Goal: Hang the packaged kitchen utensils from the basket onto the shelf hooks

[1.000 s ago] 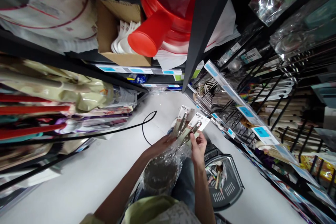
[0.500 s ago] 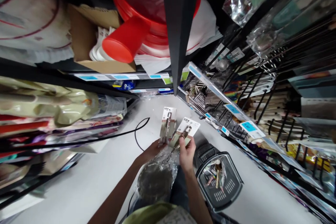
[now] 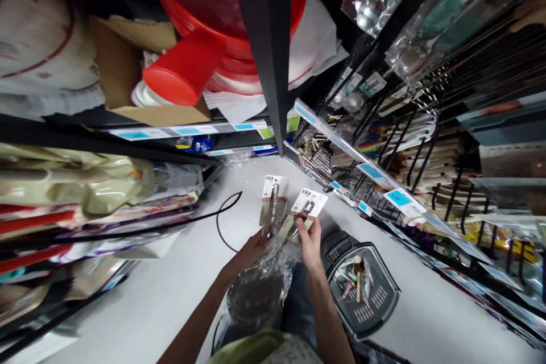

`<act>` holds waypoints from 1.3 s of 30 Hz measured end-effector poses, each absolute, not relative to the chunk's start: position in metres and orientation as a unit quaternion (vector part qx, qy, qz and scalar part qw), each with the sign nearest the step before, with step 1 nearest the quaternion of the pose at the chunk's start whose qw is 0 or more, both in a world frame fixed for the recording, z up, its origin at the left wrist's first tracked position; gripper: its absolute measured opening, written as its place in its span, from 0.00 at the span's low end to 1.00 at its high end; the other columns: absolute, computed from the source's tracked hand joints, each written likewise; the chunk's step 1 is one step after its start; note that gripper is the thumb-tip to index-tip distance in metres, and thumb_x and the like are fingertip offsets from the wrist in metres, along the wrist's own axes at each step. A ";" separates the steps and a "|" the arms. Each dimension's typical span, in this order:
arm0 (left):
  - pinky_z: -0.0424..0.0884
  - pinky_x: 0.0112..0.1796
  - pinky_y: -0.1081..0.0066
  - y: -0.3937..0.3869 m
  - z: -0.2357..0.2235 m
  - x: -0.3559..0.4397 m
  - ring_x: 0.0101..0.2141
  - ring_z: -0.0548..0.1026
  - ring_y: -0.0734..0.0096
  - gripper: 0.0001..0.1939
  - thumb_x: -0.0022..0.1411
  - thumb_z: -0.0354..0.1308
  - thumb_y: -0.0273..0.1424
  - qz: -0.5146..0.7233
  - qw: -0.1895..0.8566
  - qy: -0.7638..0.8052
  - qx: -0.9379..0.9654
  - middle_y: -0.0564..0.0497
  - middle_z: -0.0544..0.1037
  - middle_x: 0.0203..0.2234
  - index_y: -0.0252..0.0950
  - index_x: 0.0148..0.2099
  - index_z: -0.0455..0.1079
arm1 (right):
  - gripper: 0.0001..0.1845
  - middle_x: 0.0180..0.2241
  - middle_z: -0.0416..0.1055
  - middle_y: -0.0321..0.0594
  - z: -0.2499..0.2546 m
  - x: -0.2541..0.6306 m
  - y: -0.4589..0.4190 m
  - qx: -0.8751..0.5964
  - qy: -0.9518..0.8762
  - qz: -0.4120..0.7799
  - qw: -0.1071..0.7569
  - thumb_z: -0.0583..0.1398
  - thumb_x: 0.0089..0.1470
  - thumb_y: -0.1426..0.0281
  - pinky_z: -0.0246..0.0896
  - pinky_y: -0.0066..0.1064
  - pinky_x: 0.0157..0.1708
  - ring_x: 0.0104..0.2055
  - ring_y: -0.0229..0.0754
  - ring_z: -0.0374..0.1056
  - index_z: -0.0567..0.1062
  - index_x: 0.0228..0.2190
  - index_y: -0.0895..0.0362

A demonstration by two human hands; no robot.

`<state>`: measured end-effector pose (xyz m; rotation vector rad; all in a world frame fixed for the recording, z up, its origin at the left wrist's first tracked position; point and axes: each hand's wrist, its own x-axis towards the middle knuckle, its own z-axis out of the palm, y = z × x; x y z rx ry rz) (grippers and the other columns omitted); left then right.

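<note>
My left hand (image 3: 251, 251) grips the lower end of a carded utensil pack (image 3: 273, 205) with a white header card. My right hand (image 3: 310, 242) holds a second carded utensil pack (image 3: 306, 209) fanned out to the right of the first. Both hands are closed on the packs, close together above my lap. A clear plastic bag (image 3: 260, 284) with a dark round item inside hangs below my left hand, against my knees.
A black shopping basket (image 3: 362, 290) with several small items stands on the white floor at my right. Peg racks of wooden utensils (image 3: 422, 153) fill the right side. Shelves with a red tub (image 3: 187, 71) and bagged goods are on the left. A black cable (image 3: 222, 222) loops across the floor.
The two packs have been drawn apart into a fan, one in each hand. My view has shifted slightly so the shelves moved left.
</note>
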<state>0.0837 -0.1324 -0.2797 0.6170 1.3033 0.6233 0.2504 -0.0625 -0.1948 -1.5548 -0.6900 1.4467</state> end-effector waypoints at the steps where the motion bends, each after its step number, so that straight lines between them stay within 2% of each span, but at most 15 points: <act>1: 0.65 0.61 0.54 -0.134 -0.279 0.083 0.54 0.76 0.47 0.31 0.58 0.64 0.47 0.272 0.700 0.586 0.304 0.41 0.82 0.51 0.35 0.58 0.75 | 0.20 0.40 0.81 0.39 -0.193 0.249 -0.061 -0.623 -0.267 0.589 0.440 0.69 0.53 0.53 0.75 0.37 0.45 0.41 0.45 0.78 0.75 0.41 0.54; 6: 0.70 0.56 0.57 -0.131 -0.261 0.086 0.51 0.79 0.51 0.30 0.58 0.55 0.33 0.221 0.679 0.594 0.371 0.42 0.82 0.51 0.33 0.63 0.70 | 0.23 0.32 0.79 0.37 -0.188 0.245 -0.057 -0.647 -0.229 0.580 0.438 0.71 0.48 0.52 0.73 0.33 0.39 0.33 0.41 0.74 0.76 0.34 0.56; 10: 0.71 0.54 0.58 -0.121 -0.241 0.092 0.52 0.78 0.48 0.30 0.54 0.55 0.30 0.209 0.680 0.592 0.379 0.42 0.83 0.52 0.35 0.60 0.72 | 0.24 0.26 0.77 0.39 -0.177 0.245 -0.043 -0.716 -0.221 0.514 0.418 0.70 0.46 0.50 0.69 0.31 0.31 0.28 0.41 0.70 0.75 0.28 0.58; 13: 0.72 0.53 0.59 -0.115 -0.234 0.096 0.51 0.79 0.47 0.29 0.55 0.58 0.32 0.200 0.687 0.594 0.368 0.43 0.83 0.51 0.37 0.60 0.73 | 0.25 0.27 0.76 0.37 -0.158 0.244 -0.021 -0.742 -0.231 0.462 0.428 0.72 0.43 0.53 0.67 0.30 0.29 0.28 0.40 0.69 0.74 0.32 0.58; 16: 0.73 0.53 0.58 -0.113 -0.234 0.099 0.50 0.79 0.46 0.28 0.56 0.57 0.34 0.195 0.683 0.597 0.374 0.43 0.84 0.49 0.36 0.60 0.73 | 0.31 0.29 0.73 0.32 -0.141 0.239 -0.001 -0.757 -0.272 0.383 0.454 0.75 0.37 0.59 0.65 0.26 0.29 0.28 0.36 0.67 0.69 0.39 0.57; 19: 0.73 0.53 0.59 -0.114 -0.239 0.099 0.51 0.78 0.47 0.28 0.56 0.56 0.34 0.199 0.676 0.596 0.386 0.43 0.84 0.48 0.35 0.59 0.74 | 0.30 0.26 0.68 0.27 -0.132 0.237 0.008 -0.756 -0.310 0.361 0.449 0.73 0.40 0.64 0.61 0.24 0.25 0.24 0.33 0.63 0.67 0.42 0.55; 22: 0.73 0.51 0.59 -0.116 -0.247 0.097 0.48 0.79 0.48 0.27 0.55 0.56 0.34 0.198 0.673 0.588 0.402 0.44 0.84 0.47 0.36 0.57 0.74 | 0.28 0.25 0.68 0.26 -0.131 0.239 0.009 -0.729 -0.332 0.408 0.438 0.71 0.43 0.66 0.59 0.23 0.23 0.23 0.33 0.63 0.67 0.44 0.55; 26: 0.73 0.51 0.59 -0.118 -0.255 0.094 0.47 0.80 0.48 0.26 0.55 0.57 0.34 0.200 0.678 0.585 0.397 0.44 0.85 0.46 0.36 0.55 0.75 | 0.28 0.27 0.70 0.28 -0.137 0.245 0.010 -0.689 -0.332 0.473 0.438 0.72 0.42 0.66 0.61 0.23 0.24 0.25 0.33 0.65 0.68 0.44 0.54; 31: 0.73 0.51 0.58 -0.120 -0.256 0.094 0.47 0.79 0.47 0.26 0.55 0.58 0.36 0.209 0.687 0.582 0.381 0.43 0.85 0.45 0.37 0.56 0.75 | 0.36 0.31 0.75 0.31 -0.158 0.253 0.007 -0.668 -0.281 0.524 0.448 0.77 0.36 0.66 0.68 0.25 0.28 0.29 0.36 0.69 0.71 0.47 0.54; 33: 0.73 0.50 0.59 -0.121 -0.256 0.094 0.46 0.80 0.48 0.27 0.56 0.57 0.36 0.205 0.681 0.588 0.384 0.43 0.84 0.45 0.36 0.57 0.75 | 0.33 0.33 0.79 0.36 -0.171 0.258 -0.001 -0.640 -0.249 0.581 0.437 0.77 0.36 0.63 0.72 0.30 0.33 0.31 0.40 0.73 0.75 0.44 0.55; 36: 0.74 0.50 0.59 -0.121 -0.257 0.091 0.45 0.80 0.49 0.28 0.57 0.56 0.36 0.189 0.690 0.584 0.384 0.44 0.84 0.46 0.36 0.60 0.73 | 0.22 0.32 0.81 0.41 -0.189 0.263 -0.020 -0.558 -0.247 0.688 0.393 0.75 0.43 0.55 0.76 0.37 0.38 0.33 0.45 0.77 0.79 0.35 0.56; 39: 0.71 0.55 0.57 -0.119 -0.258 0.089 0.50 0.78 0.47 0.29 0.55 0.59 0.39 0.199 0.705 0.573 0.367 0.44 0.83 0.49 0.38 0.59 0.74 | 0.24 0.29 0.81 0.41 -0.200 0.259 -0.042 -0.482 -0.243 0.758 0.366 0.71 0.49 0.47 0.77 0.39 0.35 0.31 0.48 0.78 0.81 0.35 0.54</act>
